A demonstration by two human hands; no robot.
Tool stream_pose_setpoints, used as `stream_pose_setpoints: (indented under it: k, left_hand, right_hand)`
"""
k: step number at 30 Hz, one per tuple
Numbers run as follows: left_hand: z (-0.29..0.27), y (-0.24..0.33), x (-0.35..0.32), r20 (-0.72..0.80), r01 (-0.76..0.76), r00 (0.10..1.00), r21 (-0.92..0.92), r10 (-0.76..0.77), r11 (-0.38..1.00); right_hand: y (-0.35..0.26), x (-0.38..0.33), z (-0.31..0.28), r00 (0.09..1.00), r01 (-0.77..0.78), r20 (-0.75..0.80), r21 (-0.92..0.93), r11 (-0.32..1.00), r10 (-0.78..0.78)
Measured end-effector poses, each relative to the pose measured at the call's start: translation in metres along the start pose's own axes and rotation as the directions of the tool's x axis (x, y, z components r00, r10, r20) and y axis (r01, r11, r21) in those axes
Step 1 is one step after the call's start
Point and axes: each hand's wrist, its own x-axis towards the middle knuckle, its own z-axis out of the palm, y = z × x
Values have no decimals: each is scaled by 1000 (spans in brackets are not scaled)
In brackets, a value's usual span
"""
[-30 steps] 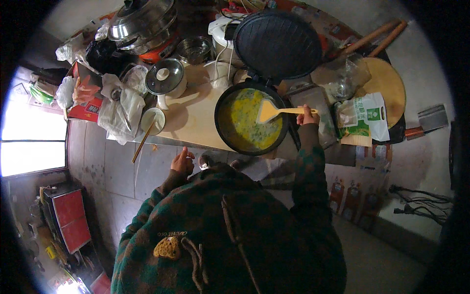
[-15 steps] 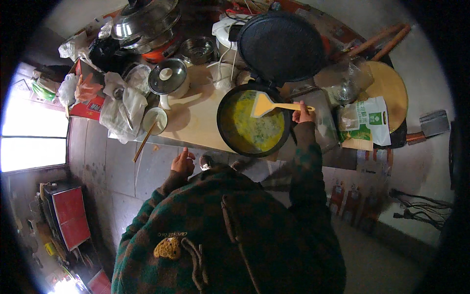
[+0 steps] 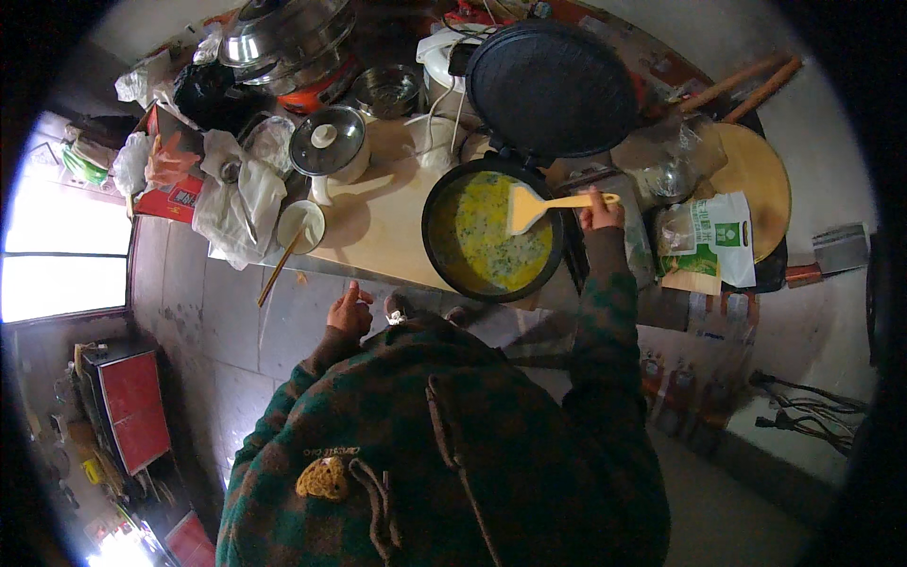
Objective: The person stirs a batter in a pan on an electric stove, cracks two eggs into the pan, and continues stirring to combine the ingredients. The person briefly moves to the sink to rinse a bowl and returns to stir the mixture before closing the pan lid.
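Observation:
My right hand (image 3: 601, 214) is closed round the handle of a yellow spatula (image 3: 529, 207). The broad pale-edged blade is over the right part of a round black electric pan (image 3: 436, 259), at the surface of a thin yellow-green egg-like layer (image 3: 491, 248) with dark green bits. Behind the pan its black lid (image 3: 551, 90) stands raised on a hinge. My left hand (image 3: 350, 310) hangs before the counter's front edge, holding nothing, its fingers loosely bent and apart.
Left of the pan on the counter (image 3: 392, 227) are a lidded white saucepan (image 3: 328, 151) and a white bowl (image 3: 301, 227) with chopsticks (image 3: 281, 270) jutting over the edge. A steel steamer (image 3: 283, 42) stands behind. To the right lie a food bag (image 3: 704, 241) and a round wooden board (image 3: 763, 184).
My right hand has drawn the spatula to the right, its blade shifting from the upper middle of the pan toward the right side. The left hand has barely moved.

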Motion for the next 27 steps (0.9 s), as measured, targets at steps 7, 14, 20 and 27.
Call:
stream_pose_setpoints:
  k: [7, 14, 20, 27]
  left_hand:
    - [6, 5, 0, 24, 32, 999, 24, -32, 999]
    - [-9, -9, 19, 78, -121, 991, 153, 110, 981]
    - [-12, -11, 24, 146, -258, 963, 279, 225, 925]
    - [4, 3, 10, 109, -3, 994, 98, -8, 995]
  right_hand:
    - [-8, -23, -23, 993, 10, -117, -77, 997, -20]
    - [6, -32, -39, 993, 32, -114, 10, 999, -31]
    - [-18, -55, -41, 981, 41, -188, -88, 995, -57]
    - [-49, -74, -27, 968, 236, -65, -69, 969, -241]
